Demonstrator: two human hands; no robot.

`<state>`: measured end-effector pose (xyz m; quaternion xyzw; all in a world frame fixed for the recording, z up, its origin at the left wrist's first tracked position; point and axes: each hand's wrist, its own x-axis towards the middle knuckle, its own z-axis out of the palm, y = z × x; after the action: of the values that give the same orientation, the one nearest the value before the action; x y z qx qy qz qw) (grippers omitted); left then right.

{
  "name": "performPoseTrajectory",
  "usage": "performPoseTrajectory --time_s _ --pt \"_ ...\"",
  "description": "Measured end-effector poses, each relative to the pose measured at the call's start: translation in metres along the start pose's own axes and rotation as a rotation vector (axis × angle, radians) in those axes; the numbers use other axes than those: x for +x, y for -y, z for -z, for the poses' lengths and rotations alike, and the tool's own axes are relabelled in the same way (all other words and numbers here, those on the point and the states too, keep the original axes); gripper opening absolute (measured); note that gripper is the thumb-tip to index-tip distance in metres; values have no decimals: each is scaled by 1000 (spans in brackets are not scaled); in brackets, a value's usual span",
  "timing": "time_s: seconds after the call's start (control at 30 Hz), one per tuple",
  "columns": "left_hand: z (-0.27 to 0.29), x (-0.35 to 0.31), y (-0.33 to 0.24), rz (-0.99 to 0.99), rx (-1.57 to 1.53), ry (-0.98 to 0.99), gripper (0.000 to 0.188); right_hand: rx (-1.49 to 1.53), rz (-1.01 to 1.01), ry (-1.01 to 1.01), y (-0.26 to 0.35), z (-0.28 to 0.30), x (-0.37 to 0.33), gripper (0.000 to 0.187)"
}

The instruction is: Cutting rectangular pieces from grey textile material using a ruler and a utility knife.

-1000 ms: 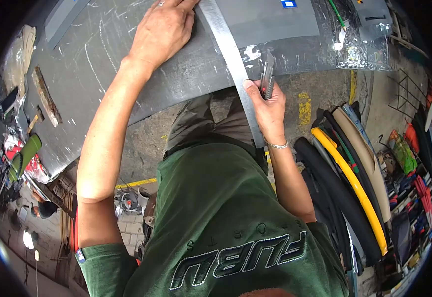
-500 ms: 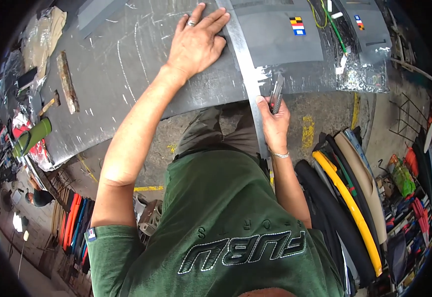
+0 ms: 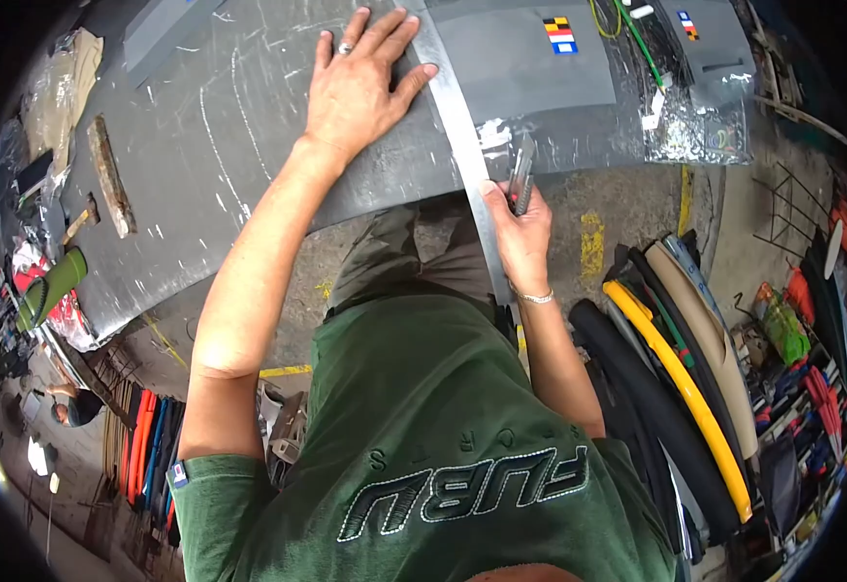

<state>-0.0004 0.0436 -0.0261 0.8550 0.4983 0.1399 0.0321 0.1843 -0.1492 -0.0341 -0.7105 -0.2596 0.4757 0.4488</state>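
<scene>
My left hand [image 3: 358, 92] lies flat on the dark grey worktop [image 3: 186, 145], fingers spread, a ring on one finger. Its thumb tip reaches the left edge of a long metal straightedge [image 3: 456, 121]. This strip runs along a grey sheet [image 3: 511, 68] and sticks out past the table's near edge. At that overhanging end, my right hand [image 3: 523, 233] holds a snap-off utility knife [image 3: 521, 179], blade pointing up and away. The right thumb rests on the straightedge too; the other fingers are partly hidden behind.
Small coloured flag labels [image 3: 560, 36] mark the sheet. A green pencil [image 3: 642, 44] and clear plastic [image 3: 700, 136] lie to the right. A wooden stick [image 3: 111, 175] and a hammer [image 3: 81, 219] are at left. Fabric rolls, one yellow [image 3: 685, 398], stand at lower right; another person [image 3: 76, 405] is far left.
My left thumb has stretched out to the straightedge. The whole view has shifted slightly, moving the table left and up in the picture. My right hand keeps its hold on knife and straightedge.
</scene>
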Motion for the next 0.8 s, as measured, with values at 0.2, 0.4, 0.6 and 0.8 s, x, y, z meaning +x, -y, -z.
performPoseTrajectory --time_s 0.2,0.4,0.6,0.8 --pt "36 14 -18 75 -142 265 85 29 9 1 -5 2 2 19" --pt "35 14 -20 79 -153 256 84 -13 21 -5 -4 3 2 19" --pt "35 14 -20 86 -151 260 84 35 -2 -9 -6 2 2 21" --pt "34 13 -20 88 -148 255 84 -19 5 4 -6 3 2 21"
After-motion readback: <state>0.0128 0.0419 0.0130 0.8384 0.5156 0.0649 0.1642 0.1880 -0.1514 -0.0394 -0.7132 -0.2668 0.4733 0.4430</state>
